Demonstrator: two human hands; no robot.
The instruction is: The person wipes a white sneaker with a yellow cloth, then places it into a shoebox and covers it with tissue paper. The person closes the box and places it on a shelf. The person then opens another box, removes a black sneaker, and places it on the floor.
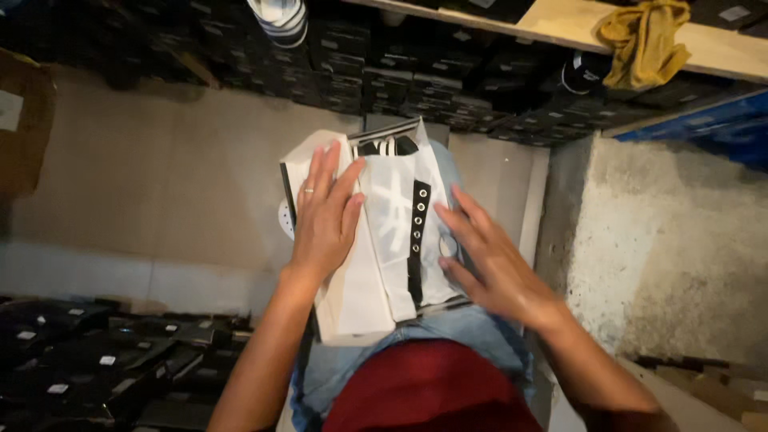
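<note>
An open shoe box (pixel 298 164) rests on my lap, lined with white tissue paper (pixel 364 280). Inside lies a white shoe (pixel 400 216) with a black eyelet strip, half covered by the paper. My left hand (pixel 324 212), with a ring on one finger, lies flat with fingers spread on the paper over the box's left half. My right hand (pixel 488 256) presses on the right side of the shoe, fingers apart, at the box's right edge. Neither hand grips anything.
Stacks of dark shoe boxes (pixel 384 72) line the far wall, and more (pixel 96 360) sit at the lower left. A wooden shelf (pixel 720 48) at top right carries a yellow cloth (pixel 644 40). A rough concrete block (pixel 664 240) stands to my right. A striped shoe (pixel 280 18) sits at the top.
</note>
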